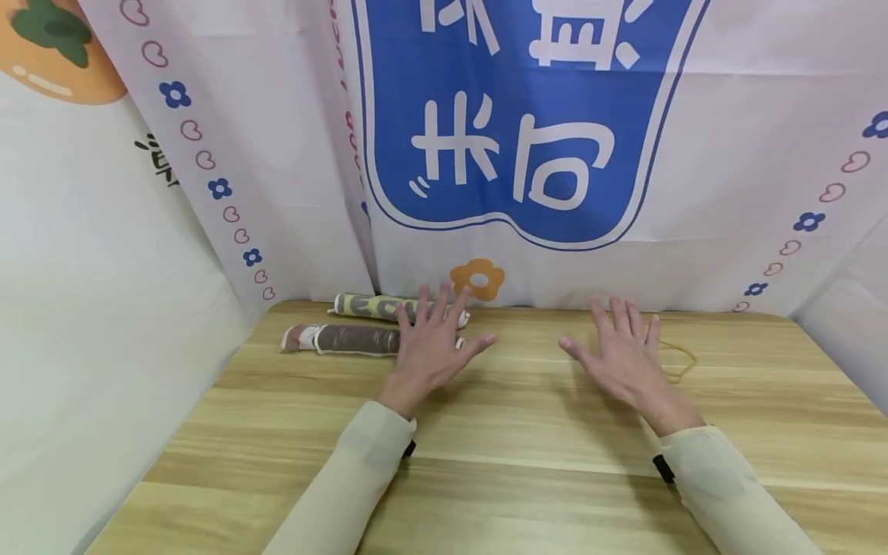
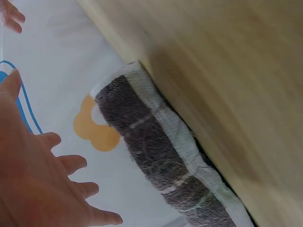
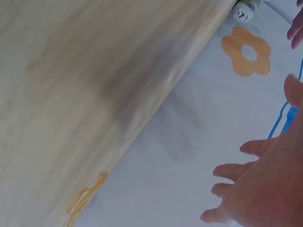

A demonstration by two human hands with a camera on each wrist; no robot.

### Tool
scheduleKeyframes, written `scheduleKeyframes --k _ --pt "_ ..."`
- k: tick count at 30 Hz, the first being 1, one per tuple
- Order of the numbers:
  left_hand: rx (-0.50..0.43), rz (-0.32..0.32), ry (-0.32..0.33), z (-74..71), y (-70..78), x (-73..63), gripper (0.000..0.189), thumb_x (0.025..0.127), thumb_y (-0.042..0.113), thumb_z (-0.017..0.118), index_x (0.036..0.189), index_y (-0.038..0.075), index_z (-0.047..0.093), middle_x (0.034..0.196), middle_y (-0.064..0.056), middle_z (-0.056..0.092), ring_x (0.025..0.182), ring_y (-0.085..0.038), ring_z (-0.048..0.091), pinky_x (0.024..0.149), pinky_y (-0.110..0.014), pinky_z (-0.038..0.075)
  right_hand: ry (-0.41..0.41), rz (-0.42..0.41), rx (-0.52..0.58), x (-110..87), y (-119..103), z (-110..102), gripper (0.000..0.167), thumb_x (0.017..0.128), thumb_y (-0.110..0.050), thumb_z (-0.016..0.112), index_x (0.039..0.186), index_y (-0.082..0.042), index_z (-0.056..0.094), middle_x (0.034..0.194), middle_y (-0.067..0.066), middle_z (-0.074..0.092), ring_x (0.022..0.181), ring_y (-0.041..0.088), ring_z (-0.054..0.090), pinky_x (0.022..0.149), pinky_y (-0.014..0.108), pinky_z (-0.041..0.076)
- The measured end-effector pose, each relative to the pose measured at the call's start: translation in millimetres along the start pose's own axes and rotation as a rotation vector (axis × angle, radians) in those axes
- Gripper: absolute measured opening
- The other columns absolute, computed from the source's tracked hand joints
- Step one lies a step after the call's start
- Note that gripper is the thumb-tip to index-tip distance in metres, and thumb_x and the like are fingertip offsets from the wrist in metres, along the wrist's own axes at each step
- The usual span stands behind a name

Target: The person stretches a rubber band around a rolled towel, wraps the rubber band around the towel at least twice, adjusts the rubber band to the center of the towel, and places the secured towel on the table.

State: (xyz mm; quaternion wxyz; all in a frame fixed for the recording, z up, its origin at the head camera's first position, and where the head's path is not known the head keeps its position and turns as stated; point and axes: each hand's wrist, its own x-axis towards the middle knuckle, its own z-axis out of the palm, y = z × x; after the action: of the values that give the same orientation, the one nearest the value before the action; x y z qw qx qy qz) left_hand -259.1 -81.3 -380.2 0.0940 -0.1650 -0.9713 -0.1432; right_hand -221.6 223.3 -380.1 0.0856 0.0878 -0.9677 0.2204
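My left hand, fingers spread, hovers over the right part of a rolled brown towel and hides some of it. Behind lies a second rolled towel, yellow-green with grey shapes, which the fingertips overlap in the head view. The left wrist view shows the brown roll's dark pile and white edge beyond the hand, with nothing in the fingers. My right hand is held over the table with fingers apart and holds nothing. Beside it lie thin yellow rubber bands, partly behind the hand.
Both rolls lie at the back left of the wood-grain table. A white printed curtain with a blue sign shape and an orange flower hangs along the table's back edge. More white cloth hangs at the left side.
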Motion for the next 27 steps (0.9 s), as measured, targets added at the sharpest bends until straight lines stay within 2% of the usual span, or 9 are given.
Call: scheduleKeyframes --k 7,12,16,22,27 --pt "-0.006 -0.014 -0.003 3.0 -8.9 -2.5 0.096 0.097 0.083 0.042 0.172 0.03 0.014 0.177 -0.007 0.001 0.16 -0.037 -0.011 0.119 -0.075 -0.007 0.011 -0.011 0.013 -3.5 9 -1 0.097 0.105 -0.067 0.047 0.168 0.0 0.016 0.169 0.038 0.004 0.155 0.059 -0.003 0.116 0.074 -0.016" --pt "-0.023 -0.001 0.017 2.4 -12.7 -1.6 0.096 0.098 0.081 0.043 0.172 0.027 0.015 0.176 -0.008 -0.002 0.16 -0.038 -0.011 0.118 -0.076 -0.009 0.021 -0.013 0.016 -7.0 16 -5 0.097 0.105 -0.066 0.048 0.168 -0.001 0.015 0.169 0.038 0.002 0.155 0.058 -0.005 0.116 0.072 -0.018" --pt "-0.01 -0.003 0.016 2.0 -14.0 0.4 0.097 0.097 0.083 0.041 0.172 0.028 0.012 0.176 -0.008 -0.002 0.16 -0.039 -0.01 0.118 -0.076 -0.009 0.021 -0.021 0.008 -8.8 22 -9 0.097 0.105 -0.066 0.049 0.169 -0.002 0.014 0.17 0.036 0.0 0.155 0.058 -0.006 0.116 0.073 -0.018" --pt "0.025 0.003 0.012 -0.8 -15.2 1.7 0.097 0.096 0.084 0.041 0.172 0.028 0.018 0.176 -0.01 0.002 0.16 -0.042 -0.005 0.118 -0.078 -0.002 0.033 -0.025 -0.01 -11.2 32 -16 0.096 0.105 -0.065 0.05 0.168 -0.001 0.016 0.169 0.037 0.003 0.154 0.06 -0.005 0.117 0.073 -0.016" --pt "0.067 0.013 -0.017 -4.6 -20.0 1.6 0.097 0.095 0.086 0.042 0.171 0.032 0.016 0.176 -0.014 0.008 0.16 -0.044 0.001 0.118 -0.079 0.001 0.02 -0.037 -0.017 -12.0 43 -19 0.096 0.104 -0.064 0.052 0.169 -0.003 0.015 0.169 0.037 0.003 0.154 0.059 -0.004 0.118 0.072 -0.015"
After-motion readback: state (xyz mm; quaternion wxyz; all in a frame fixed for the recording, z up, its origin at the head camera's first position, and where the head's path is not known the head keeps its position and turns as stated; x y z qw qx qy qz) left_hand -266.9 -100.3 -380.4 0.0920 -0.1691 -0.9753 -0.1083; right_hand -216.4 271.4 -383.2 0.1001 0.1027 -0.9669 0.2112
